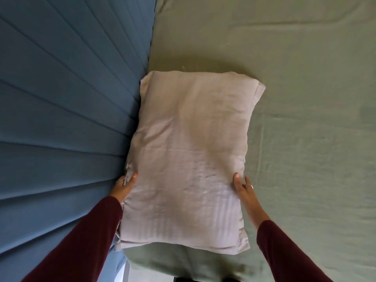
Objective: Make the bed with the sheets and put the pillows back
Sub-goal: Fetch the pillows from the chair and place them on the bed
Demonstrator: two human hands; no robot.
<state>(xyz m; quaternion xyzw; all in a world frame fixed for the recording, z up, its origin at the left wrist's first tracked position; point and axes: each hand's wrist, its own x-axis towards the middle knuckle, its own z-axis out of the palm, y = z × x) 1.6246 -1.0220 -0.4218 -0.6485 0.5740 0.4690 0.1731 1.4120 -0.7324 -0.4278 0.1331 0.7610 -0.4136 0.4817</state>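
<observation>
Both long sides of a pale greyish-lilac fabric pillow [187,159] are held between two hands. On the side toward the headboard, the left hand [124,188] is curled into the pillow's edge, its thumb laid on top and its fingers buried in bunched cloth, so that a firm grip on the pillow is shown. On the opposite side, the right hand [245,195] is laid along the pillow's edge with the thumb pressed onto the top face; the fingers run down the side, a thin ring [249,186] is worn on one of them, and whether they are hooked under the pillow cannot be told. Both forearms are covered by dark maroon long sleeves [284,247], which enter from the bottom corners.

Nearest the viewer, the pillow's lower end is seen overhanging the rounded corner of a mattress covered by a sage-green fitted sheet [305,98]. The pillow is set lengthwise along the sheet, its left edge touching a blue padded headboard with stitched channels [61,98], and its far end is bordered by a flat fabric flange. A soft shadow is cast on the sheet just beyond that end. Farther off, the sheet is spread fairly smooth, marked only by shallow creases.
</observation>
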